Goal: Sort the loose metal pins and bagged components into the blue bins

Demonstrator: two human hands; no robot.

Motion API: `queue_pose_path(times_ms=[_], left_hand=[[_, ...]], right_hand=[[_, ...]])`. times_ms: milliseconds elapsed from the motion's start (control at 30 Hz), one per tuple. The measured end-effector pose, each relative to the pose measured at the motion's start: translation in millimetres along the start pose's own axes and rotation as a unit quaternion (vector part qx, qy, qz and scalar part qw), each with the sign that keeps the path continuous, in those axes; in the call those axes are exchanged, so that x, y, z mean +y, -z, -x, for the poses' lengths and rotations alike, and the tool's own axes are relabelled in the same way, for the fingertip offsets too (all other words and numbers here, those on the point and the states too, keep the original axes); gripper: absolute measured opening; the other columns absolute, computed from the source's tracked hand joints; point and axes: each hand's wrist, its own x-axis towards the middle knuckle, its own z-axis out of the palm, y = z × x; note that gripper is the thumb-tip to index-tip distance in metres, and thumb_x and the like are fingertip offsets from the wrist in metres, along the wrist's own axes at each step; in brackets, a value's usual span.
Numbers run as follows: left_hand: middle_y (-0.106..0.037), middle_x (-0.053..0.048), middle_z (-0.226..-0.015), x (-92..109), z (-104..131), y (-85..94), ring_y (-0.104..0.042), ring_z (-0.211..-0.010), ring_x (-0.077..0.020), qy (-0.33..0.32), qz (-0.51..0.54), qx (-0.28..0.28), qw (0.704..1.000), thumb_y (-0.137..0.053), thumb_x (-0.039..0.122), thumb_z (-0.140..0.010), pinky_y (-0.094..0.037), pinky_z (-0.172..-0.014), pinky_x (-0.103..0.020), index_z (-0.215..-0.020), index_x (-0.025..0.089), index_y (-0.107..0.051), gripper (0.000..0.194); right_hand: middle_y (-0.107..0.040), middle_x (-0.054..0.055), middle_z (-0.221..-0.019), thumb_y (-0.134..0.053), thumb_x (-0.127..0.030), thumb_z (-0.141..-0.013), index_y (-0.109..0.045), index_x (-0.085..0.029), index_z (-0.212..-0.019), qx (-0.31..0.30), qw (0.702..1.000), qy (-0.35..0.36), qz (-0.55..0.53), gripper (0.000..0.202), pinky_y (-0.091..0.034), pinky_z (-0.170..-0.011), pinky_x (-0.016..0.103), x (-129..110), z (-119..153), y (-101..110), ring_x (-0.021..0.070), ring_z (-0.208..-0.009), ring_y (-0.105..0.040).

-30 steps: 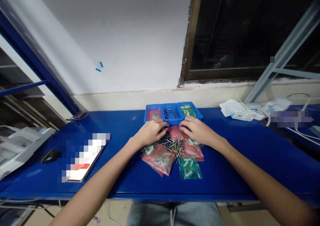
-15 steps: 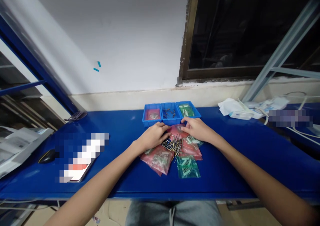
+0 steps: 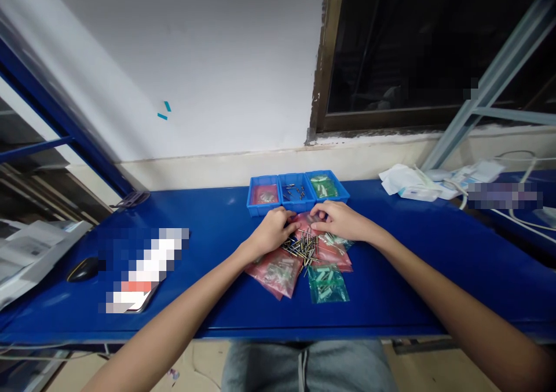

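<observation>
A pink plastic bag point(image 3: 305, 220) lies between my hands, just in front of the blue bins. My left hand point(image 3: 273, 230) has its fingers curled and its thumb and forefinger closed at the bag's left edge. On the opposite edge, the thumb and bent fingers of my right hand point(image 3: 343, 220) are closed too. A loose pile of thin metal pins point(image 3: 304, 248) sits right below, on and among other bags. Pink bags of small parts point(image 3: 279, 271) spread to the left and a green bag point(image 3: 328, 284) lies nearest me. My fingers partly hide the held bag.
Three joined blue bins stand behind: the left bin point(image 3: 263, 209) has a pink bag, the middle bin point(image 3: 296, 205) loose metal pieces, the right bin point(image 3: 343, 197) a green bag. A phone point(image 3: 145, 299) and black mouse point(image 3: 83, 270) lie left; white packaging point(image 3: 408, 183) lies right.
My left thumb and fingers have drawn together at the pink bag's edge. My right fingers have curled in more. The whole view has shifted slightly.
</observation>
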Motion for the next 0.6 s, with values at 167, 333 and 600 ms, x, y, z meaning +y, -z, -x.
queue_pose_path(times_ms=[167, 333, 600], left_hand=[[-0.071, -0.007, -0.089, 2.2, -2.0, 0.4, -0.063, -0.078, -0.0197, 0.023, 0.033, 0.002, 0.999, -0.065, 0.025, -0.091, -0.049, -0.072, -0.031, -0.099, 0.014, -0.073, 0.016], [-0.07, -0.004, -0.082, 4.9, -3.2, 2.5, -0.061, -0.071, -0.0163, 0.051, 0.088, 0.005, 0.995, -0.066, 0.018, -0.087, -0.046, -0.066, -0.027, -0.09, 0.014, -0.071, 0.007], [-0.065, -0.002, -0.084, 19.8, 4.4, 11.7, -0.059, -0.074, -0.0143, 0.0, 0.103, 0.046, 0.994, -0.05, 0.018, -0.095, -0.045, -0.07, -0.028, -0.096, 0.016, -0.059, 0.009]], right_hand=[[-0.068, 0.006, -0.092, -0.07, -0.026, -0.083, -0.068, -0.018, -0.101, -0.012, 1.0, 0.005, -0.022, 0.019, -0.047, -0.076, 0.031, -4.0, 0.7, 4.6, 0.0199, -0.085, -0.062], [-0.068, 0.006, -0.092, -0.069, -0.022, -0.083, -0.068, -0.017, -0.101, -0.013, 0.999, 0.01, -0.028, 0.019, -0.048, -0.076, 0.031, -5.0, 0.2, 5.9, 0.0199, -0.084, -0.063], [-0.067, 0.011, -0.102, -0.073, -0.037, -0.079, -0.057, -0.017, -0.121, 0.025, 0.996, -0.026, -0.076, 0.049, -0.053, -0.075, 0.036, 0.8, 1.4, 7.3, 0.0225, -0.083, -0.065]])
